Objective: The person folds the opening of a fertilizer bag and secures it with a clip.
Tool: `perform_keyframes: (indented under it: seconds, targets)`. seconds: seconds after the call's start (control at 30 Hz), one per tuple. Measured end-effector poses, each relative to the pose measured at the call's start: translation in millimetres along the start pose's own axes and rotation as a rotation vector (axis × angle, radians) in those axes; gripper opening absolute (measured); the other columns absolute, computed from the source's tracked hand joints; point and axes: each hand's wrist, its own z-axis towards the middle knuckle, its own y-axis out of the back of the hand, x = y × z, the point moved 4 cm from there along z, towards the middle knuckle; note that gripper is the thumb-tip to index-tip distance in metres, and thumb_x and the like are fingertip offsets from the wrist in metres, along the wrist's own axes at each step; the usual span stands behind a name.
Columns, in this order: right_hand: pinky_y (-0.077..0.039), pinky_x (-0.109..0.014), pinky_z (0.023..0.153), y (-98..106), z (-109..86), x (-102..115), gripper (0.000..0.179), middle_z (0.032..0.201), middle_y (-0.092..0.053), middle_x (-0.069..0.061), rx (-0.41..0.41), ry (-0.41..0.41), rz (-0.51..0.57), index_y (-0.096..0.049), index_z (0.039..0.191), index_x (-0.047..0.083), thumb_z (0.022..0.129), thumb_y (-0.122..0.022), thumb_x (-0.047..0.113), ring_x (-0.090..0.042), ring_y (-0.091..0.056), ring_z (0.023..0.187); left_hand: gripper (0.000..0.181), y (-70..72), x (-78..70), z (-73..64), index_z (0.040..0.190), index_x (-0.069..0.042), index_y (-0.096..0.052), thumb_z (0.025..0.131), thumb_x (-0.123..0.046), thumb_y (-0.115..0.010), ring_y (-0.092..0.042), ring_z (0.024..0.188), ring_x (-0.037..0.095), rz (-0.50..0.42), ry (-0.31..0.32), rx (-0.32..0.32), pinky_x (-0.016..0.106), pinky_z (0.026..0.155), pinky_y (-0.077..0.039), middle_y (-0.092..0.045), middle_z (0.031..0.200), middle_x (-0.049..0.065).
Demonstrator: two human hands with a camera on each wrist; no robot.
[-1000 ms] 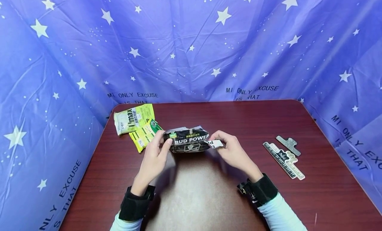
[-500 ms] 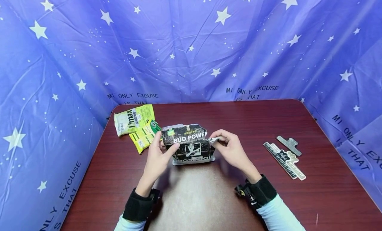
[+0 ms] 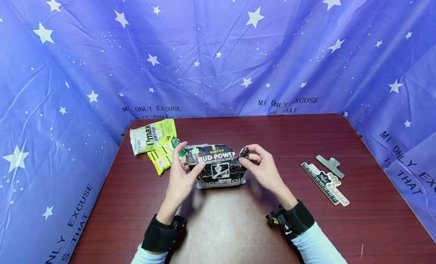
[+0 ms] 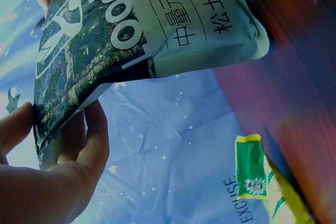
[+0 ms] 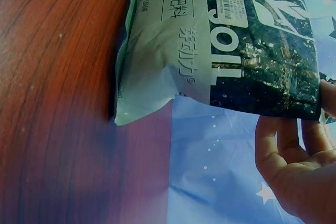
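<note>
A black-and-white fertilizer bag (image 3: 220,171), printed "BUD POWER" and "LOOSE SOIL", stands at mid-table with its upper part bent over. My left hand (image 3: 179,180) grips the bag's left side, thumb on the front and index finger raised. On the other side, my right hand (image 3: 267,171) pinches the upper right corner, where a small dark flap (image 3: 245,152) sticks up. The left wrist view has the bag's front (image 4: 100,45) with my left fingers around its edge. In the right wrist view, a barcode sticker (image 5: 231,7) shows on the front, and my right fingertips are at the bag's edge.
Two yellow-green packets, a pale one (image 3: 153,135) and one with a green end (image 3: 162,160), lie overlapping at the back left. A grey clip (image 3: 329,166) and a flat piano-key-patterned piece (image 3: 323,182) lie at right. A starry blue curtain (image 3: 218,74) surrounds the dark red table (image 3: 272,133).
The bag has tipped so more of its front shows. In my right hand, the corner's white flap has turned to its dark side. My left index finger has lifted.
</note>
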Motion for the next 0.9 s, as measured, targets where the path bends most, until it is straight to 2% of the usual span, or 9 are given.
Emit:
perform_keyframes:
  seconds: [0.03,0.1,0.17,0.27,0.33,0.47,0.63,0.8,0.9]
  targets:
    - [-0.049,-0.018,0.064,-0.7,0.3,-0.1,0.025,0.085,-0.076,0.01,-0.002,-0.007,0.002,-0.059,0.118,-0.007,0.096,-0.071,-0.003,-0.003,-0.066,0.076,0.081,-0.4,-2.2,-0.4,0.157,-0.017,-0.033,0.091,-0.008,-0.08,-0.061,0.095,0.017,0.044,-0.057,-0.014,0.032,0.078,-0.051,-0.064,0.118,0.014]
    - [-0.051,-0.019,0.065,-1.9,0.5,-0.1,0.026,0.086,-0.077,0.011,-0.011,-0.03,0.006,-0.059,0.119,-0.007,0.096,-0.071,-0.002,-0.003,-0.068,0.076,0.076,-1.4,-10.0,-2.3,0.155,-0.013,-0.039,0.091,-0.012,-0.08,-0.053,0.128,0.028,0.191,-0.239,-0.058,0.048,0.103,-0.047,-0.054,0.144,0.018]
    - [-0.052,-0.019,0.065,-3.1,0.5,-0.3,0.028,0.085,-0.077,0.01,-0.019,-0.056,0.01,-0.057,0.12,-0.007,0.096,-0.071,-0.001,-0.003,-0.069,0.076,0.064,-4.4,-20.4,-6.6,0.145,-0.008,-0.053,0.088,-0.014,-0.081,-0.041,0.143,0.038,0.4,-0.473,-0.115,0.062,0.115,-0.035,-0.051,0.15,0.022]
    - [-0.051,-0.019,0.064,-4.7,1.0,-0.8,0.032,0.084,-0.076,0.008,-0.036,-0.094,0.013,-0.053,0.12,-0.006,0.095,-0.071,-0.002,-0.003,-0.069,0.074,0.037,-14.0,-33.4,-14.7,0.118,-0.006,-0.072,0.084,-0.014,-0.082,-0.05,0.131,0.046,0.643,-0.781,-0.134,0.067,0.104,-0.04,-0.063,0.132,0.023]
    - [-0.05,-0.019,0.062,-6.2,2.0,-1.1,0.034,0.083,-0.076,0.006,-0.049,-0.107,0.021,-0.049,0.12,-0.005,0.094,-0.071,-0.003,-0.003,-0.068,0.073,0.024,-21.9,-36.5,-17.1,0.107,-0.01,-0.076,0.085,-0.015,-0.082,-0.058,0.12,0.041,0.73,-0.881,-0.055,0.062,0.096,-0.044,-0.07,0.12,0.016]
    - [-0.047,-0.018,0.059,-9.0,4.1,-3.0,0.038,0.083,-0.075,0.009,-0.073,-0.109,0.049,-0.042,0.119,-0.005,0.093,-0.069,-0.005,-0.003,-0.066,0.07,0.016,-31.6,-32.5,-16.0,0.105,-0.014,-0.078,0.089,-0.015,-0.08,-0.063,0.108,0.03,0.805,-0.884,0.073,0.052,0.091,-0.047,-0.074,0.111,0.006]
    - [-0.049,-0.015,0.06,-6.1,3.8,-5.1,0.036,0.086,-0.07,0.004,-0.12,-0.047,0.03,-0.048,0.117,-0.009,0.091,-0.074,-0.005,-0.005,-0.064,0.071,0.018,-33.6,-23.7,-13.4,0.109,-0.013,-0.079,0.091,-0.016,-0.079,-0.066,0.101,0.028,0.79,-0.86,0.045,0.05,0.087,-0.048,-0.076,0.106,0.004]
    - [-0.057,-0.02,0.071,5.8,-1.6,0.0,0.029,0.11,-0.068,-0.009,-0.173,0.154,-0.209,-0.067,0.113,-0.002,0.088,-0.082,0.002,-0.016,-0.068,0.092,0.013,-34.8,-21.6,-9.6,0.106,-0.012,-0.08,0.094,-0.017,-0.077,-0.067,0.097,0.026,0.776,-0.852,0.031,0.048,0.086,-0.049,-0.078,0.103,0.003]
    - [-0.056,-0.03,0.079,9.3,-6.0,6.6,0.021,0.111,-0.069,-0.011,-0.148,0.308,-0.393,-0.077,0.106,0.005,0.086,-0.084,0.002,-0.023,-0.064,0.101,0.01,-34.9,-23.0,-7.0,0.103,-0.013,-0.08,0.094,-0.017,-0.076,-0.067,0.095,0.025,0.782,-0.844,0.04,0.047,0.086,-0.05,-0.078,0.101,0.002]
